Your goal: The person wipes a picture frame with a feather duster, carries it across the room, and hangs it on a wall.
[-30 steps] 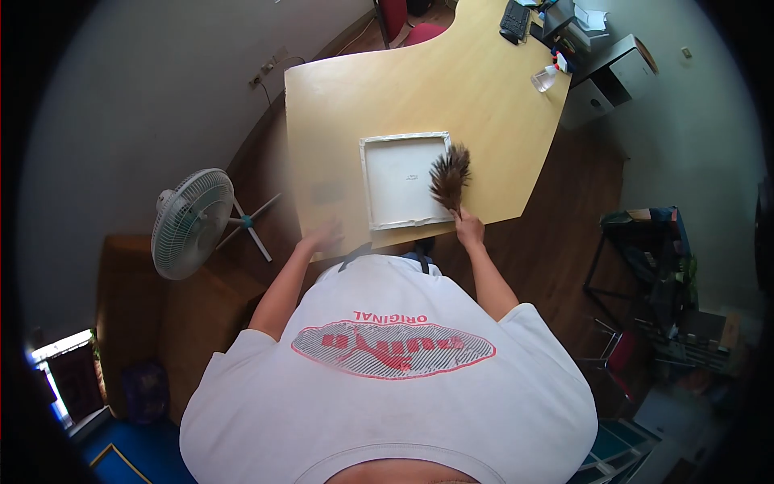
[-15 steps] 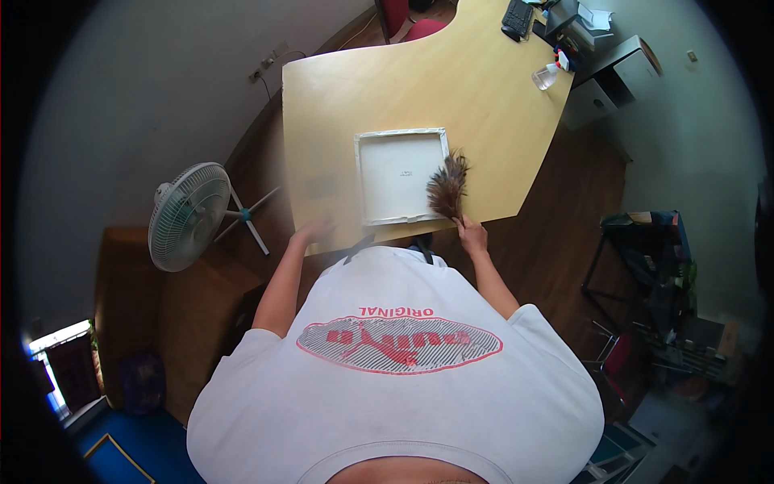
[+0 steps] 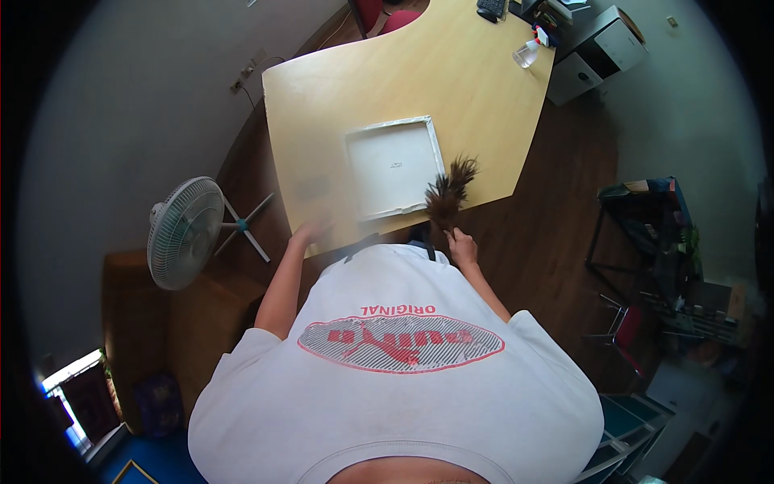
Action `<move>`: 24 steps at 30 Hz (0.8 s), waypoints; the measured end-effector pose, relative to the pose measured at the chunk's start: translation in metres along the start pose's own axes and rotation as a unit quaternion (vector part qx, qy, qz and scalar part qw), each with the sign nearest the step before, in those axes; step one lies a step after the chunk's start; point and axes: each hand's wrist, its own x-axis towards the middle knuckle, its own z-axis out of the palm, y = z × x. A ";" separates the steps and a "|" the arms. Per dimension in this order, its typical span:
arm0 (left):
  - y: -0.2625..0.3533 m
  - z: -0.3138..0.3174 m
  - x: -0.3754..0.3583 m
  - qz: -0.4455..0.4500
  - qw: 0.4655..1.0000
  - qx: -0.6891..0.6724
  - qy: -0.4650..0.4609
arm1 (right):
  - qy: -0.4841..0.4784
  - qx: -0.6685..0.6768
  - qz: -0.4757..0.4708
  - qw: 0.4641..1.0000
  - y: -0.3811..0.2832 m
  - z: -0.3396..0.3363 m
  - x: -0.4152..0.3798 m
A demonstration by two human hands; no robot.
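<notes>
A brown feather duster [image 3: 451, 192] is in my right hand [image 3: 462, 247], whose fingers are closed around its handle end. Its feathers reach over the lower right corner of a shallow white square frame [image 3: 395, 165], which looks like the back of a stretched canvas and lies on the wooden table [image 3: 484, 105]. My left hand [image 3: 313, 232] is at the table's near edge, left of the frame, with its fingers stretched out and nothing seen in it. A haze over that part of the view blurs its fingertips.
A standing fan [image 3: 189, 230] is on the floor at the left, by a brown sofa [image 3: 133, 323]. On the table's far right are a clear bottle [image 3: 526, 55] and a keyboard [image 3: 490, 9]. A dark rack [image 3: 641, 218] and a red chair [image 3: 629, 335] stand at the right.
My right hand has drawn the feather duster down and slightly left, toward my body. The frame looks slightly turned as the whole view has shifted. My left hand keeps its place.
</notes>
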 end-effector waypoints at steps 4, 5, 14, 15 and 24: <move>-0.002 0.002 0.002 0.032 0.999 -0.003 0.027 | -0.011 0.000 0.007 1.000 -0.010 0.000 -0.009; -0.001 0.001 -0.001 0.030 0.999 -0.003 0.027 | 0.005 0.009 0.020 1.000 -0.013 0.000 -0.012; -0.001 0.013 -0.024 0.027 0.999 -0.027 -0.026 | 0.022 0.029 0.069 0.997 -0.048 0.014 -0.032; 0.003 0.016 -0.027 0.012 1.000 0.014 -0.014 | 0.021 0.029 0.063 0.997 -0.050 0.018 -0.030; 0.002 0.057 -0.055 0.016 0.985 0.106 0.139 | -0.047 -0.006 0.016 0.999 -0.065 0.031 -0.052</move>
